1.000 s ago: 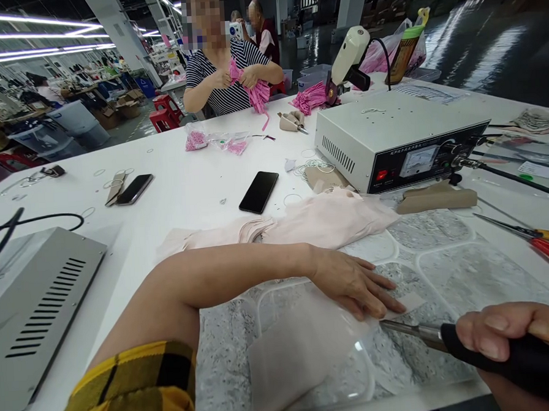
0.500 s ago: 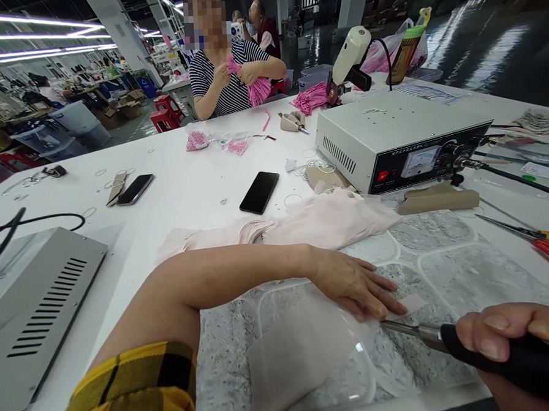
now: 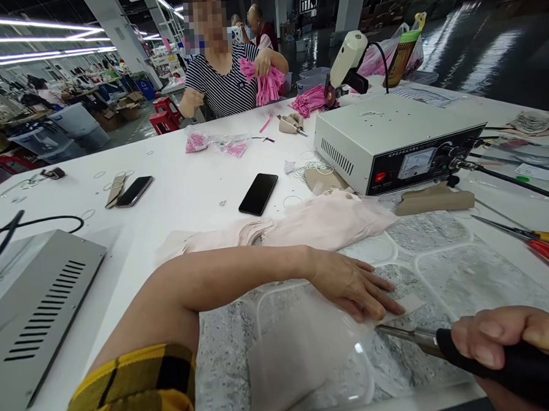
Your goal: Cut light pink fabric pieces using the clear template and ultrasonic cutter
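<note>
Work position, as I see it from beside the desk: the pale cloth lies on the patterned mat at the near edge, with a narrow strip of it reaching past the fingers of the left hand.

Left grip: spread wide, palm down, pressing the cloth and closed on nothing. Right grip: wrapped around the black handle of the tool. The metal tip points at the cloth's edge, just beside the left fingertips; from here I cannot tell whether it touches.

Recommended practice:
1. Press evenly with the left hand so that the cloth lies smooth; a wrinkle near the tip would probably spoil the result.
2. Set the fingertips behind the line of the tip. Their present closeness looks like the main hazard.
3. Hold the tool low and steady, handle angled as now, and guide it with light pressure, since thin cloth is likely to drag.
4. Leave the cloth pile, beyond the left forearm, undisturbed.
5. Mind the scissors lying beyond the right hand; their points face inward, towards the mat.
</note>
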`<state>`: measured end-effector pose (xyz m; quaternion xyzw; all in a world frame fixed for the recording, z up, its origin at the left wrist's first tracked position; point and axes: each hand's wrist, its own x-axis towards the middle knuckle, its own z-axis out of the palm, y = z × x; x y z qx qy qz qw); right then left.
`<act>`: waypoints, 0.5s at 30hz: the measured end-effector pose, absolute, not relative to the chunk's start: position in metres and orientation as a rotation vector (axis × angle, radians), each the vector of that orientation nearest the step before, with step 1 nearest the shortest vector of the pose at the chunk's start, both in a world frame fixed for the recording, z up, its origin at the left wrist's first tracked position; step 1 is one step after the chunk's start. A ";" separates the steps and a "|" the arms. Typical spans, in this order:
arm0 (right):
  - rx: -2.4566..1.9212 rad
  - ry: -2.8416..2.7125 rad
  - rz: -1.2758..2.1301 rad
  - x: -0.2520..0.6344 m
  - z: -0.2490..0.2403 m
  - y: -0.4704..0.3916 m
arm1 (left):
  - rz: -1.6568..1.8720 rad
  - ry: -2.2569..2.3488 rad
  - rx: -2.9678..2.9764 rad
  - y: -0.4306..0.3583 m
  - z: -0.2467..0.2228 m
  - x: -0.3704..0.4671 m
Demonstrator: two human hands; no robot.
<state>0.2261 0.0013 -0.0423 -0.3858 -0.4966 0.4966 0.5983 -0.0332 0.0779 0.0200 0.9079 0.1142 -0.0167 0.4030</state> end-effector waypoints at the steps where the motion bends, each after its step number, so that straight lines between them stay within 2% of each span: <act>1: -0.890 -1.156 1.152 0.225 -0.040 0.001 | -0.041 0.283 2.304 0.078 0.020 -0.033; 6: -0.911 -1.161 1.217 0.206 -0.022 -0.010 | -0.015 0.166 2.415 0.080 0.012 -0.035; 11: -0.868 -1.110 1.012 0.177 -0.005 -0.021 | -0.039 0.071 2.548 0.080 0.008 -0.036; 15: -0.942 -1.110 0.965 0.184 -0.016 -0.011 | -0.101 0.080 2.631 0.078 0.010 -0.034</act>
